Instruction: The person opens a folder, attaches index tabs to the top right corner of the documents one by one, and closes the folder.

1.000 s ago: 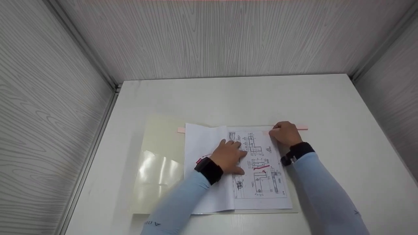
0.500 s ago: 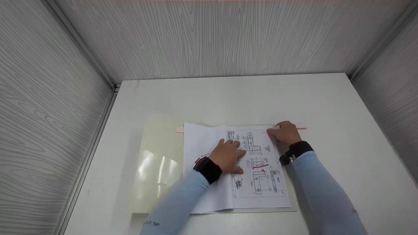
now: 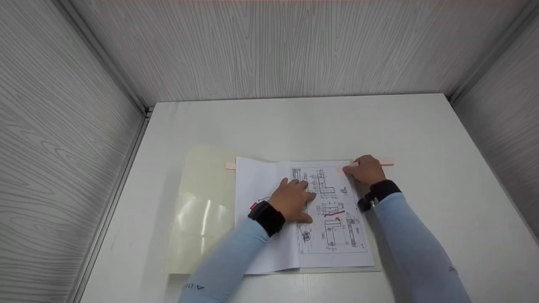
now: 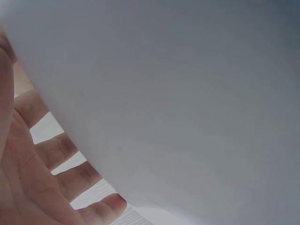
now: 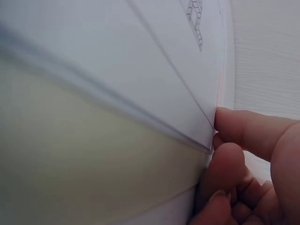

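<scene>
A stack of printed sheets (image 3: pixel 337 256) with line drawings and red marks lies on an open, glossy pale-yellow folder (image 3: pixel 185 235). Over its left part, a blank white page (image 3: pixel 257 176) is folded back. My left hand (image 3: pixel 290 202) rests on the fold with fingers spread; in the left wrist view, a white page hides much of that hand's surroundings. At the upper right corner of the sheets, my right hand (image 3: pixel 366 169) pinches the paper edge, its thumb (image 5: pixel 239 126) on top and curled fingers below. A pale pink strip (image 3: pixel 386 161) sticks out beyond that hand.
The white table (image 3: pixel 294 126) spreads around the folder. Wood-grain panels (image 3: pixel 269 50) stand behind it and at both sides. Another pink strip end (image 3: pixel 230 166) shows left of the folded page.
The whole scene shifts slightly left and up in the head view. Both hands keep their places on the sheets.
</scene>
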Available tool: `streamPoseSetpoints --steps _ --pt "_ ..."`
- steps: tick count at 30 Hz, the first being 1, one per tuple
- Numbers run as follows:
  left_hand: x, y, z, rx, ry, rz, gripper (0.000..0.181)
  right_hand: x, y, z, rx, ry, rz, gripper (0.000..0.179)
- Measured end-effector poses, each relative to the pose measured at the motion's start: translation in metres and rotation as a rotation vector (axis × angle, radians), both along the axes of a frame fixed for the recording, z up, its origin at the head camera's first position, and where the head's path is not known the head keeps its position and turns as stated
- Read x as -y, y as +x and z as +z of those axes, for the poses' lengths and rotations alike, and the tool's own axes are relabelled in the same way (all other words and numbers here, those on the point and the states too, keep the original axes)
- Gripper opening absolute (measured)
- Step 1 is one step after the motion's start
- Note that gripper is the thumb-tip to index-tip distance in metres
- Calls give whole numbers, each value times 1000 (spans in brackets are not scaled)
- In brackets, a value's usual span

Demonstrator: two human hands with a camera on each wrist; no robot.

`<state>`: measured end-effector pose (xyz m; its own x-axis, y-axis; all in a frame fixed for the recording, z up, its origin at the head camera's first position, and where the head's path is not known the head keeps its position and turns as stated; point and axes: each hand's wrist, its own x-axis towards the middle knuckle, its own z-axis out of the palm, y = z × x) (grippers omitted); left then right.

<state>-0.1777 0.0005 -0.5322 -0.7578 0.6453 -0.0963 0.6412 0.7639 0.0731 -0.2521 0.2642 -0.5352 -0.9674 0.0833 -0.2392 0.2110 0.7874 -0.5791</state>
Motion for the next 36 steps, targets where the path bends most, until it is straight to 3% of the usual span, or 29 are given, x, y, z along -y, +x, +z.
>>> streamPoseSetpoints --steps 10,19,28,36 --pt "1 0 1 13 -8 0 73 -1 -3 1 18 -2 5 26" --pt "0 1 3 11 -13 7 72 -2 -1 1 -2 24 32 36" --pt "-1 0 6 26 -20 7 73 12 -4 10 88 63 6 53" --pt "0 1 9 31 -31 -2 73 20 -9 15 137 151 50 70"
